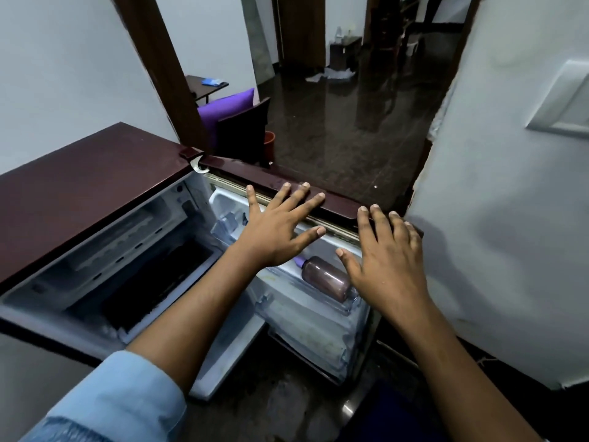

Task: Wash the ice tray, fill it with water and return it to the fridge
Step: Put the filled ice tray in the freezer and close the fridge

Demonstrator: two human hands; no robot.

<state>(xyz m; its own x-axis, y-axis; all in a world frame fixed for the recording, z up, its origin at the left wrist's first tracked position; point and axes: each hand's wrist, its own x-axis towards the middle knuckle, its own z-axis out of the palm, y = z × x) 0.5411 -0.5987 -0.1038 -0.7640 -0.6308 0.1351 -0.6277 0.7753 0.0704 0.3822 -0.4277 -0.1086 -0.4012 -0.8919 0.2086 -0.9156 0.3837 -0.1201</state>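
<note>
Maroon fridge [95, 186]: its door [338, 202] is wide open; we look down on it from the top.
Ice tray: not in sight. Both hands are empty, so nobody's carrying it.
Freezer box [153, 282]: open & dark inside. Too blurry to tell if a tray sits in there.
Done so far: can't tell for sure. Tray is either not taken out yet or already back in. No sink or water to see.
Left to do: if it's the start, everything (take out, wash, fill, put back). If it's the end, prob. just shut the door.
L hand [280, 228]: flat, fingers spread out, tips resting on the door's top edge. Holds nothing.
R hand [389, 260]: same, flat & spread, tips on the top edge near the door's far corner. Holds nothing.
Reach: both stretched out fwd, side by side; blue sleeve [111, 403] on the L one.
Bottle [325, 277]: brown w/ purple cap, lying in the door just under the hands.
</note>
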